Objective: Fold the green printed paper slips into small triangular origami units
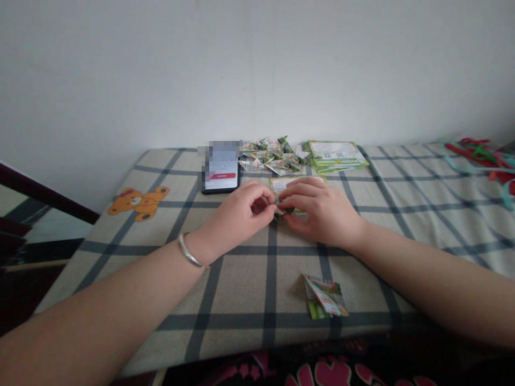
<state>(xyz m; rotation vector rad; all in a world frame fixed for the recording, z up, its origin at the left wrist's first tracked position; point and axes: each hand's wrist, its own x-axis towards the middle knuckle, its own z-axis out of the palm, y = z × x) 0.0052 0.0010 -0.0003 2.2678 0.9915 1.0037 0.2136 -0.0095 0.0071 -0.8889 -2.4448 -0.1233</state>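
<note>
Pale, bare wall [161, 69] rose behind the table [237, 284], whose checked cloth ran up to it along the back edge. Toward the left edge lay a flat orange bear [137, 203], tilted. Farther right, near the back edge, my phone [221, 171] lay face up, its screen partly blurred out. A silver bangle [188, 250] circled my left wrist.

My left hand [247, 206] pinched a small folded paper [278, 216] between thumb and fingertips, around the middle of the table. Beyond it, folded paper pieces [276, 158] crowded together at the back edge. A flat leaflet [295, 182] lay partly under my right hand [322, 212], which gripped the same small paper from the other side, fingers curled over it. It sat directly between my two hands, neither one nearer; my fingers hid too much for me to tell its long axis.

Toward the front edge, well apart, a loose folded piece [325, 300] lay nearer my right hand than my left. Beyond my right hand, a leaflet stack [338, 155] stretched lengthwise along the back edge. Coloured ribbons [483, 155] tangled near the back right corner.
</note>
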